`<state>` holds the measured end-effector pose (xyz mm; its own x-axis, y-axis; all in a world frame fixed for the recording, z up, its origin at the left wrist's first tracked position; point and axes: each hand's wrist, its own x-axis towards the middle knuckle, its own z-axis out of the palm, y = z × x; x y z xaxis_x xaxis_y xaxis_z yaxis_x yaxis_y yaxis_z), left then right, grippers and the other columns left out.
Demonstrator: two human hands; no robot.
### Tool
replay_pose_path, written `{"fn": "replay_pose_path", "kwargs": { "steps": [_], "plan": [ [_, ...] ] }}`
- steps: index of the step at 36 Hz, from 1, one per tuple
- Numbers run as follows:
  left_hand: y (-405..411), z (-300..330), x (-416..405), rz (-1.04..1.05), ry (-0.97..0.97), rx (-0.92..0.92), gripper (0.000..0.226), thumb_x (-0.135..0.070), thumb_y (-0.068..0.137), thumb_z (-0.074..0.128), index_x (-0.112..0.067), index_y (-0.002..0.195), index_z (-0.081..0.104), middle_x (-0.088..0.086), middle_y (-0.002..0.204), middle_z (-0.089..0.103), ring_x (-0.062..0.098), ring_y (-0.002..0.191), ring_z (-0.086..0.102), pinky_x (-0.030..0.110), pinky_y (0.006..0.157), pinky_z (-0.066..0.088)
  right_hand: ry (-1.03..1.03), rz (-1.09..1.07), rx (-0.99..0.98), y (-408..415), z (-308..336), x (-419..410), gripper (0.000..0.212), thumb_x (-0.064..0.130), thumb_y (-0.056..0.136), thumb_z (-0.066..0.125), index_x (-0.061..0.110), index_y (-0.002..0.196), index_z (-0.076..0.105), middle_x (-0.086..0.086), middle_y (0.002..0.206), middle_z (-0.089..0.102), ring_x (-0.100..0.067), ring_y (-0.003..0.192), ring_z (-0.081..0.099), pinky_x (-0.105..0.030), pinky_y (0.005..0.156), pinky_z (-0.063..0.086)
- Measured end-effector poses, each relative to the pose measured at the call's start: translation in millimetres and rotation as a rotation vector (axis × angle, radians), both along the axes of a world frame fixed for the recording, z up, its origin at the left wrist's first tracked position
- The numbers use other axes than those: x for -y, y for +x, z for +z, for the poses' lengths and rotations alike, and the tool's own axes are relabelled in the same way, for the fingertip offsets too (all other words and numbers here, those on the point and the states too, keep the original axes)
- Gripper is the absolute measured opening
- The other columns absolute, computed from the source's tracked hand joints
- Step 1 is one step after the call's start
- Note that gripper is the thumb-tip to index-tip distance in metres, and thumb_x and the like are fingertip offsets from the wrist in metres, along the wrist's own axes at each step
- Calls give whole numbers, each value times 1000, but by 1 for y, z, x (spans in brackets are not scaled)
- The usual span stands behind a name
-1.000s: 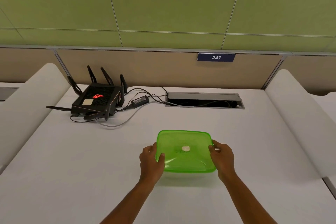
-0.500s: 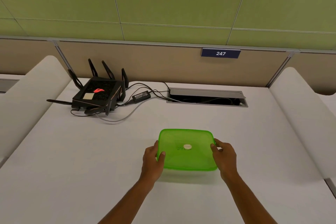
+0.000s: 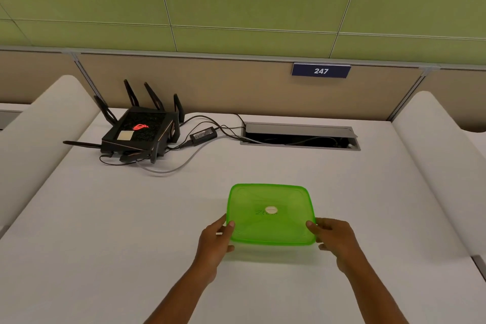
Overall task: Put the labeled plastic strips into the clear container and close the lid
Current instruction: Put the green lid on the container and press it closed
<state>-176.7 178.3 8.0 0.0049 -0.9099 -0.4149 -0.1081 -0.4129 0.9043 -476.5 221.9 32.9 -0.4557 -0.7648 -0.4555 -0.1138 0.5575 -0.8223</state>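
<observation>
Container: green lid on top, near centre of your table, held at both near corners. Your left hand grips the left edge, thumb on the lid, fingers curled along the side. Your right hand grips the right edge the same way. Strips: cannot tell through the lid. Far left: black router, cables, adapter. Far right: open cable slot.

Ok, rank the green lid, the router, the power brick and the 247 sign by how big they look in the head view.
1. Router, antennas included, but the green lid looks close in size and sits nearer the camera, so their order is unsure.
2. 247 sign.
3. Power brick, smallest.
</observation>
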Motion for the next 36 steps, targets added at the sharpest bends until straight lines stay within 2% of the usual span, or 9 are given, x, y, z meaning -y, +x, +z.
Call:
{"fn": "replay_pose_path", "kwargs": {
  "steps": [4,6,8,14,18,25,31,34,36],
  "plan": [
    [1,-2,-1,21,49,-83,38,-22,98,68,-17,135,66,22,105,61,22,90,65,38,77,65,50,-20,113,-5,7,-5,12,14,84,84,5,91,80,-16,72,69,-23,58,63,-28,54,61],
    [0,-3,-2,25,60,-110,36,-19,99,67,-16,134,67,27,115,66,32,98,70,41,81,64,29,-43,152,-3,8,-6,10,9,85,83,1,89,80,-18,71,64,-27,60,59,-29,54,63],
    [-1,-3,-2,32,61,-120,36,-16,99,65,-14,136,66,25,116,69,39,105,70,42,82,64,14,-61,174,-2,9,-7,5,6,85,81,1,85,80,-20,72,64,-28,62,59,-30,55,64],
    [-3,-6,-3,0,34,-68,38,-18,102,62,-15,140,63,17,118,70,26,88,74,53,92,60,42,-90,169,-2,9,-4,4,4,85,81,2,83,79,-24,80,68,-29,59,60,-29,51,63],
    [-4,-5,-4,-11,28,-52,41,-18,102,61,-14,143,60,17,119,68,26,88,74,54,93,59,74,-112,194,-5,8,-3,14,2,83,82,-6,94,78,-24,82,70,-28,58,60,-27,49,61],
    [-5,-1,-5,7,37,-60,39,-13,100,63,-13,139,63,16,111,71,25,89,71,43,83,64,111,-114,215,-6,12,-7,20,7,83,84,-8,94,76,-20,78,69,-26,65,62,-27,50,59],
    [-6,3,-4,-8,51,-22,38,-10,101,61,-12,139,63,10,107,71,23,88,69,38,78,64,107,-112,221,-2,16,-10,20,9,84,83,-6,93,76,-19,80,70,-25,64,64,-34,59,63],
    [-9,5,-5,-19,39,8,39,-9,103,57,-12,141,61,4,110,72,18,83,69,44,84,63,91,-121,181,1,12,-9,20,7,84,83,-10,92,76,-21,76,67,-27,60,62,-39,61,65],
    [-11,6,-6,-26,27,27,40,-8,104,54,-12,144,58,4,114,71,16,81,68,46,87,62,80,-121,140,2,9,-7,19,6,84,82,-11,90,76,-20,69,64,-27,54,59,-48,67,65]
  ]
}}
